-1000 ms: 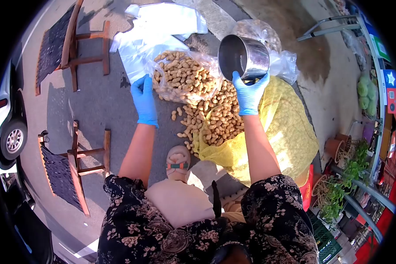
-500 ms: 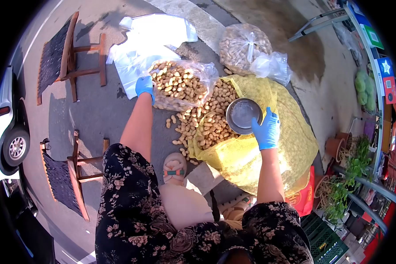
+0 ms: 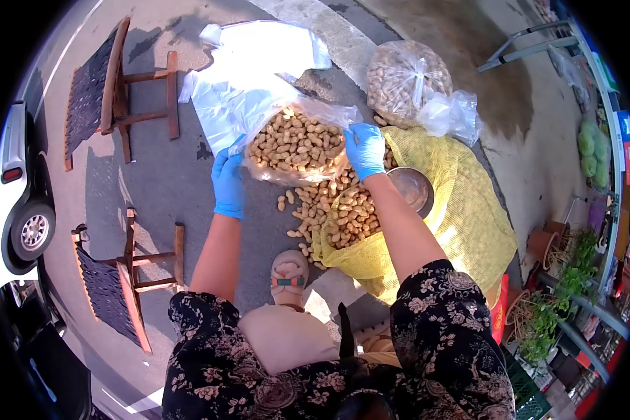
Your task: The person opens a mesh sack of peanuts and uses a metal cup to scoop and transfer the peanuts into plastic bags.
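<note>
A clear plastic bag (image 3: 343, 114) filled with peanuts (image 3: 297, 142) stands on the pavement in front of me, its mouth wide. My left hand (image 3: 229, 183), in a blue glove, is closed on the left edge of the bag. At the opposite edge, my right hand (image 3: 365, 150), gloved too, grips the plastic near the rim; part of its fingers is hidden. A metal bowl (image 3: 414, 187) rests behind my right forearm on the loose peanuts (image 3: 353, 215) and the yellow mesh sack (image 3: 462, 210).
A tied clear bag of peanuts (image 3: 392, 80) stands behind the sack. White plastic bags (image 3: 259, 56) lie at the back. Two folding stools (image 3: 112, 84) are on the left, near a white vehicle (image 3: 10, 203). Potted plants (image 3: 567, 273) line the right side.
My right hand has let go of the metal bowl, leaving it on the sack, and moved left to the bag. The bag now stands more upright, and my left hand is lower along its edge.
</note>
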### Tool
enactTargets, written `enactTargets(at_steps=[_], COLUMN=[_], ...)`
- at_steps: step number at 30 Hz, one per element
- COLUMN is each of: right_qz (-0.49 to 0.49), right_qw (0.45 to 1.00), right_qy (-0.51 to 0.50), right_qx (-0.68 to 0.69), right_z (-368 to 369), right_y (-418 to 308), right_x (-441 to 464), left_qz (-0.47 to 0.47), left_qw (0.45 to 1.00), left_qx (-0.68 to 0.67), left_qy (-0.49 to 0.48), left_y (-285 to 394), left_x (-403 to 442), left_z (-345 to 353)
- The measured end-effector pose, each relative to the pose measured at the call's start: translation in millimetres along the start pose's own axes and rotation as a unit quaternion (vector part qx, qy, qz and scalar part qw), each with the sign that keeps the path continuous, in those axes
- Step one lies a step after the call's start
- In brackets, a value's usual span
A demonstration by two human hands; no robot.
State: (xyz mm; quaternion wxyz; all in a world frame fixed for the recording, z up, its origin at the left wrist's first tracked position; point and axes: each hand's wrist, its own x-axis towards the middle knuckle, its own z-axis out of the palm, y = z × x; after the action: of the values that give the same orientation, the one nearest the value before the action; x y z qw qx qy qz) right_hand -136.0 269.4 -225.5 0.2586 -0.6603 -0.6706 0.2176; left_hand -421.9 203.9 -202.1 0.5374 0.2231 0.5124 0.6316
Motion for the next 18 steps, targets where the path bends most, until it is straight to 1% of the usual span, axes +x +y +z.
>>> enactTargets(at_steps=[1,2,3,4,5,6,8,9,10,12,13,14,15,16,17,18], right_qz=[0.055,0.112,0.143,0.163,0.146,0.127,0.168,0.189,0.201,0.171,0.169,0.088,0.016,-0.057,-0.067,-0.075], right_qw=[0.989,0.954,0.925,0.896,0.890,0.883,0.823,0.788,0.736,0.817,0.862,0.876,0.959,0.995,0.993,0.973], right_qy=[0.017,0.035,0.058,0.063,0.094,0.125,0.102,0.090,0.076,0.044,0.006,-0.022,-0.037,-0.049,-0.062,-0.074], right_qx=[0.140,0.276,0.347,0.409,0.421,0.434,0.533,0.579,0.642,0.548,0.478,0.473,0.280,0.072,-0.068,-0.206], right_z=[0.0,-0.2,-6.9,-24.2,-29.6,-34.6,-48.8,-58.2,-66.3,-80.0,-84.2,-72.9,-69.6,-68.6,-67.7,-68.7], right_y=[5.5,11.0,10.5,-1.0,-2.7,-5.5,-8.1,-10.3,-12.6,-19.3,-31.5,-34.4,-42.6,-51.3,-61.0,-69.0], right_x=[-2.4,-7.2,-8.6,-12.2,-17.1,-18.9,-21.4,-22.4,-17.8,-9.2,-7.0,-7.9,-10.0,-11.2,-15.4,-19.5], left_qz=[-0.004,-0.017,-0.027,-0.037,-0.025,-0.031,-0.046,-0.044,-0.040,-0.029,-0.034,-0.040,-0.045,-0.044,-0.041,-0.040], left_qw=[0.999,0.998,0.997,0.995,0.997,0.996,0.995,0.993,0.995,0.997,0.997,0.996,0.993,0.992,0.990,0.988], left_qx=[-0.035,-0.056,-0.077,-0.097,-0.072,-0.079,-0.091,-0.102,-0.086,-0.055,-0.037,-0.018,0.001,0.018,0.035,0.053], left_qy=[-0.014,-0.005,0.003,0.009,-0.003,-0.002,-0.001,-0.042,-0.042,-0.041,-0.062,-0.084,-0.106,-0.118,-0.130,-0.140], left_y=[2.9,5.8,10.4,15.8,22.8,29.8,44.2,55.3,60.6,66.1,65.1,62.9,60.5,57.3,54.3,53.9], left_x=[-0.1,-1.8,-2.4,-3.1,-5.2,-5.5,-9.9,-14.6,-18.1,-25.6,-28.8,-32.3,-36.5,-40.4,-43.4,-46.1], left_z=[-3.0,-5.7,-5.4,-4.4,-4.3,-4.8,-4.5,1.3,6.5,14.2,14.6,14.0,13.9,13.1,10.7,8.8])
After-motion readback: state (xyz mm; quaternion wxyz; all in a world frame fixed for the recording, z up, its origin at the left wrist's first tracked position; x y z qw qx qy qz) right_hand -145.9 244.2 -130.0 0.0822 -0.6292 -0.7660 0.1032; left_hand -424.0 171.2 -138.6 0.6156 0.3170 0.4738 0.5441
